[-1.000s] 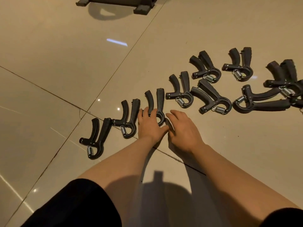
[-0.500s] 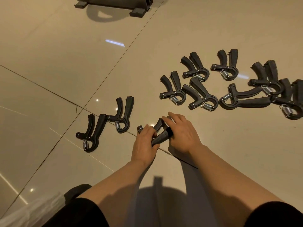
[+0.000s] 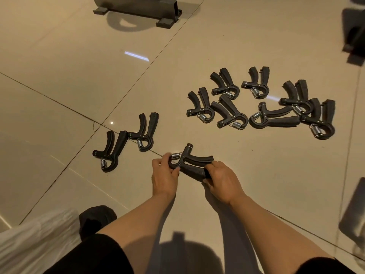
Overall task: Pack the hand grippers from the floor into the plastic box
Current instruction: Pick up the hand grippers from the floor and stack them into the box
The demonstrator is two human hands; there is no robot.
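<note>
Both hands hold one black hand gripper (image 3: 192, 164) just above the tiled floor, its handles pointing right. My left hand (image 3: 165, 177) pinches its spring end and my right hand (image 3: 223, 179) grips the handle ends. Two more hand grippers (image 3: 112, 150) (image 3: 146, 131) lie to the left on the floor. Several others lie in a cluster (image 3: 262, 103) to the upper right, some overlapping. No plastic box is plainly in view.
A dark metal stand base (image 3: 138, 11) sits at the top. Another dark base (image 3: 355, 36) is at the top right edge. A whitish translucent sheet (image 3: 35, 240) lies at the bottom left, and a grey object (image 3: 353, 214) at the right edge.
Both hands picked one hand gripper out of the row, lifted it off the floor and turned it sideways toward me. The view shifted, showing more of the right side.
</note>
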